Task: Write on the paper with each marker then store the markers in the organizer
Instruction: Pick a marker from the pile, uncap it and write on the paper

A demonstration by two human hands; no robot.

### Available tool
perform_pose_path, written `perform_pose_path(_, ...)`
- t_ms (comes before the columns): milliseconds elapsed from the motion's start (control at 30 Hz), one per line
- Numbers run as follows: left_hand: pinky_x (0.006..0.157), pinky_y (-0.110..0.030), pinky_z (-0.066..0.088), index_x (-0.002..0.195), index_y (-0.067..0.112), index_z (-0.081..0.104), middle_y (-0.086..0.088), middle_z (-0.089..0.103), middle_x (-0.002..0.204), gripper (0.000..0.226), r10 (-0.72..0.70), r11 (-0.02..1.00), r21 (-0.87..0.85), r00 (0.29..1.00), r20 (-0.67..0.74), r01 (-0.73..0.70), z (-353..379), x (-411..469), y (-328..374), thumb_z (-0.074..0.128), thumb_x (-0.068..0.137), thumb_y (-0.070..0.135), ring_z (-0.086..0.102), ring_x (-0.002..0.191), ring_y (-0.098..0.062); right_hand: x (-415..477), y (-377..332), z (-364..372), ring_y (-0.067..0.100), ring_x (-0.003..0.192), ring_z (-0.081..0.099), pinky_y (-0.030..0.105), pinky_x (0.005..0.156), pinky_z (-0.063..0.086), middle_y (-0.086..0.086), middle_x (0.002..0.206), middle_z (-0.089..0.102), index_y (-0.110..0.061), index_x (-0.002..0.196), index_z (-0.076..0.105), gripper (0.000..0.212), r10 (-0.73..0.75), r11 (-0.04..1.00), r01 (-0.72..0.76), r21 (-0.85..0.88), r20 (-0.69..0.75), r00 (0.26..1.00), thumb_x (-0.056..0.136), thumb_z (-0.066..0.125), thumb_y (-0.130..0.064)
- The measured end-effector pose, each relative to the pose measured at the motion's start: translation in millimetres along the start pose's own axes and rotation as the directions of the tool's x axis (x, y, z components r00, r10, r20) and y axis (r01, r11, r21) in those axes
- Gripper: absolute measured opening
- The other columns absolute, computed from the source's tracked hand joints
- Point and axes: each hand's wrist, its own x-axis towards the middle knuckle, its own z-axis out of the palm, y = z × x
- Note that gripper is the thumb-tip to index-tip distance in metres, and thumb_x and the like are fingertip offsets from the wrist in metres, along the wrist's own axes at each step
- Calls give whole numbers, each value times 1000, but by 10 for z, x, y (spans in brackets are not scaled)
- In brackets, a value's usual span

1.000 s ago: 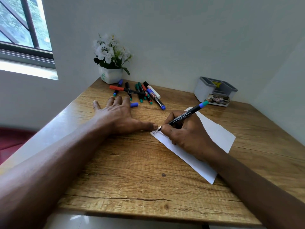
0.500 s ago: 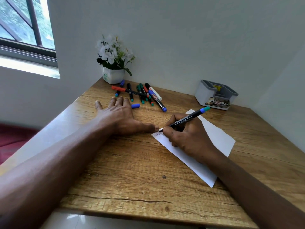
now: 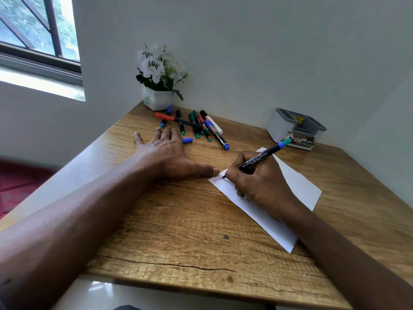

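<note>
A white sheet of paper [image 3: 297, 184] lies on the wooden desk [image 3: 178, 220], with a few faint letters at its near-left corner. My right hand [image 3: 259, 184] grips a black marker [image 3: 257, 158] with a blue-green end, its tip on the paper beside those letters. My left hand [image 3: 165, 155] lies flat on the desk with fingers spread, its thumb tip touching the paper's corner. A loose blue cap [image 3: 187, 140] lies by its fingers. Several markers [image 3: 196, 125] sit in a pile behind it. The grey organizer [image 3: 295, 127] stands at the back right.
A white pot of white flowers [image 3: 158, 86] stands in the back left corner against the wall. A window [image 3: 38, 34] is at the upper left. The desk's near edge runs across the bottom of the view.
The marker tip has crept a little to the right along the paper's corner, leaving more letters. My left hand has stayed flat in place.
</note>
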Motion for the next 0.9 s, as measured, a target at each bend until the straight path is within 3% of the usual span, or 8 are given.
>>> perform_pose_path(300, 118, -71, -7, 163, 19, -2, -5, -8, 171, 147, -4, 1000, -16, 1000, -8, 4, 12, 23, -9, 45, 53, 105, -7, 157, -26, -4, -2, 16, 11, 47, 60, 18, 47, 45, 1, 54, 64, -5, 77, 68, 11, 12, 1000, -13, -3, -16, 1000, 88, 70, -5)
perform_pose_path(467, 118, -72, -2, 162, 27, 5, -4, 3, 172, 142, 24, 998, -58, 998, -53, -27, 20, 13, -18, 44, 51, 105, 1, 157, -27, 40, 14, -32, 18, 54, 63, 25, 47, 47, 8, 62, 67, -5, 84, 65, 13, 199, 956, -177, 234, -75, 977, 96, 63, -11)
perform_pose_path(600, 116, -65, 26, 153, 36, 33, -5, 36, 161, 95, 9, 985, -163, 963, -268, -55, 1, -1, -57, 51, 76, 89, 36, 145, -31, 96, 22, -46, 20, 55, 61, 27, 46, 43, 10, 62, 66, -5, 85, 63, 15, 246, 897, -207, 390, -52, 968, 99, 59, -10)
perform_pose_path(700, 105, -56, 45, 142, 36, 50, -1, 50, 148, 65, 46, 971, -194, 907, -418, -139, 18, 68, -137, 62, 86, 69, 50, 131, -26, 117, 45, -57, 21, 58, 62, 26, 46, 43, 11, 64, 66, -2, 88, 70, 18, 241, 879, -203, 431, -35, 970, 98, 55, -5)
perform_pose_path(767, 97, -51, 51, 133, 35, 59, 3, 60, 136, 53, 70, 969, -180, 884, -462, -170, 31, 98, -157, 64, 88, 62, 57, 120, -22, 127, 61, -71, 20, 62, 63, 26, 46, 43, 11, 68, 68, -5, 91, 74, 22, 235, 861, -199, 467, -19, 972, 97, 54, -5)
perform_pose_path(900, 91, -43, 52, 120, 33, 68, 5, 68, 118, 33, 72, 983, -117, 886, -457, -140, 49, 136, -150, 67, 90, 46, 60, 108, -20, 135, 68, -96, 15, 64, 65, 23, 47, 43, 10, 75, 71, -5, 100, 77, 36, 237, 792, -233, 564, 67, 969, 104, 47, -25)
